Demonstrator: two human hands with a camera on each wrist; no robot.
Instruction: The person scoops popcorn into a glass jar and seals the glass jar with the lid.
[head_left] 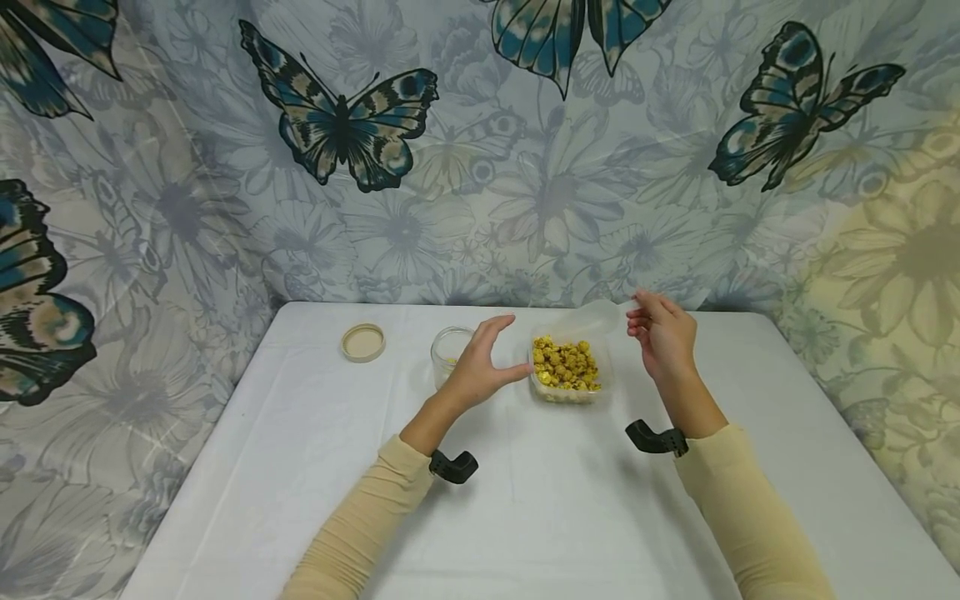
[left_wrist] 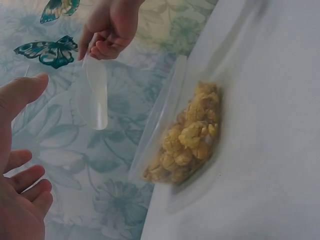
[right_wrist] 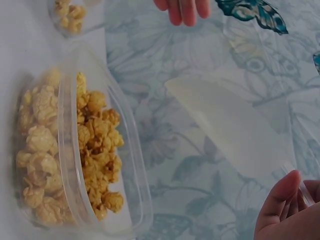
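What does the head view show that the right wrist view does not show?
Only the head view shows the beige round lid on the white table, both cream sleeves, and the left hand whole, touching the popcorn container. Only the right wrist view shows popcorn inside the small jar clearly. Both show the container and the right hand holding the clear lid.

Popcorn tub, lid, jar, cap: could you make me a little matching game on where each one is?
Things:
1. popcorn tub
2. clear lid
3. glass jar
4. beige cap

Places:
A. alone on the table's far left
B. partly behind the left hand
C. held up by the right hand
D. between both hands

Pairs: 1-D, 2-C, 3-B, 4-A
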